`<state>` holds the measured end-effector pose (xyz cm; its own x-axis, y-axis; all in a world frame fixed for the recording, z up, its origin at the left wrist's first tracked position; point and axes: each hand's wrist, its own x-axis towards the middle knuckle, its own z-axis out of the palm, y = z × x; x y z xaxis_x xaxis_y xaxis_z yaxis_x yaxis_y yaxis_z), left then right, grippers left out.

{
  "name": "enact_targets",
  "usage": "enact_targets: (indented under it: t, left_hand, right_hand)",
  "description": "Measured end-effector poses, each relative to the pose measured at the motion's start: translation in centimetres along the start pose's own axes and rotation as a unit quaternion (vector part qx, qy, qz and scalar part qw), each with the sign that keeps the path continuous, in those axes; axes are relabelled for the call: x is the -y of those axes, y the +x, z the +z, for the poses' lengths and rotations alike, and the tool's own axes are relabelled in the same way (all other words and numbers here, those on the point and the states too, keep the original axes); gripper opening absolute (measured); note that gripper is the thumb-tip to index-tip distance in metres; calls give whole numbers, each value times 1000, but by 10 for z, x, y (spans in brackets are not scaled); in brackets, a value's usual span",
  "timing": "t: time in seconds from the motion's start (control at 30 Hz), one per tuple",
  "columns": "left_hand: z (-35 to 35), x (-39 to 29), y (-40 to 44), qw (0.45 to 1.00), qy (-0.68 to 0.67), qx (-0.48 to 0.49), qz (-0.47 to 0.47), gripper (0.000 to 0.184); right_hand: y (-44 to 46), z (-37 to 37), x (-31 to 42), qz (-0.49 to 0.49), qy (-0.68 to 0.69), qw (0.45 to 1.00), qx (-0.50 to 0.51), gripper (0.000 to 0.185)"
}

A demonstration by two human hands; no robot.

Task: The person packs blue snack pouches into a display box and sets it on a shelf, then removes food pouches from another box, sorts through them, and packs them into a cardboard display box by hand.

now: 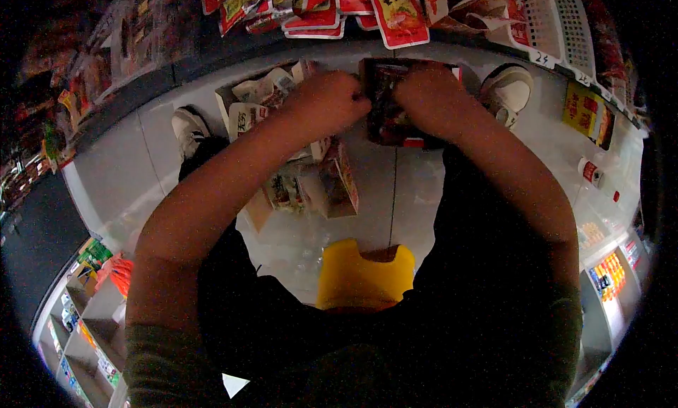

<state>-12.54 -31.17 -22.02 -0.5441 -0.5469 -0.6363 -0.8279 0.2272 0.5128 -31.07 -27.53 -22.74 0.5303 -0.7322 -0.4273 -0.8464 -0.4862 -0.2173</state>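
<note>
Between my hands is a dark box [385,129] with a printed front and a bit of red at its right corner. My right hand [429,101] is closed with curled fingers over the right part of this box. At its left edge is my left hand [335,101], its fingers closed in a fist. Whatever they hold, if anything, is hidden. Below and left of that hand stands an open carton [229,101] with several pale printed packets [247,116] in it. Another opened carton [342,185] with packets lies nearer to me on the tiles.
Red snack packets [399,16] fill the shelf ahead, beside a white perforated basket [547,19]. A yellow stool [364,277] is between my legs. A yellow-and-red package [586,115] and a small white bottle [590,171] are on the right. Shelving [92,330] stands at lower left.
</note>
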Motion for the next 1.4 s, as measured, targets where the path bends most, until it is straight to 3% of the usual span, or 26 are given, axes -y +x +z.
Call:
enact_targets:
  t: [0.07, 0.13, 0.17, 0.23, 0.33, 0.37, 0.43, 0.5, 0.53, 0.6, 0.67, 0.77, 0.8, 0.83, 0.97, 1.07, 1.13, 1.27, 1.4]
  left_hand:
    - [-3, -5, -6, 999, 23, 5, -33, 35]
    - [-2, -6, -9, 990, 9, -139, 0, 43]
    - [-2, -4, -8, 990, 9, -139, 0, 43]
    - [-3, 1, -3, 960, -17, -205, 191, 54]
    - [-4, 1, 1, 942, -18, -211, 259, 55]
    - [-4, 2, 3, 942, -18, -211, 259, 55]
    - [-3, 5, 4, 948, -226, -94, 205, 51]
    - [-10, 6, -1, 943, -265, -81, 183, 48]
    - [-16, 5, -5, 937, -302, -69, 161, 45]
    - [-35, -1, -18, 945, -290, -51, 141, 44]
    - [-45, 1, -26, 953, -276, -33, 121, 43]
    - [-56, 11, -31, 960, -185, -96, 184, 40]
    - [-58, 12, -35, 958, -243, -76, 136, 39]
    - [-61, 13, -39, 949, -299, -56, 86, 38]
    - [-66, 17, -49, 934, -354, -42, 33, 42]
    - [-67, 25, -48, 908, -414, -59, 35, 42]
    - [-68, 26, -49, 892, -444, -76, 28, 42]
    - [-68, 21, -51, 843, -529, -95, 3, 43]
    - [-64, 24, -47, 850, -517, -101, 10, 43]
  right_hand:
    - [-5, -13, -2, 1, -8, 1000, -28, 15]
    - [-11, -26, -4, 3, -15, 998, -57, 14]
    - [-14, -33, -6, -14, -31, 995, -95, 14]
    - [-18, -45, -7, -31, -46, 990, -133, 13]
    - [-23, -61, -5, -40, -48, 988, -140, 20]
    - [-28, -67, -2, -33, -5, 982, -186, 18]
    - [-33, -72, -2, -25, 38, 972, -231, 16]
    - [-36, -73, -6, -23, 172, 936, -308, 15]
    - [-37, -73, -6, -22, 171, 935, -308, 15]
    - [-39, -73, -6, 9, 309, 887, -342, 20]
    - [-36, -72, -9, 47, 363, 869, -334, 22]
    - [-36, -73, -11, 89, 486, 815, -303, 25]
    - [-36, -73, -10, 94, 555, 778, -277, 25]
    - [-36, -72, -8, 93, 555, 777, -281, 25]
    - [-31, -62, -5, 96, 634, 735, -219, 31]
    - [-26, -61, -7, 67, 628, 741, -228, 33]
    - [-28, -64, -7, 119, 726, 667, -117, 40]
    - [-25, -62, -1, 113, 771, 619, -98, 48]
    - [-22, -56, 0, 101, 798, 584, -111, 47]
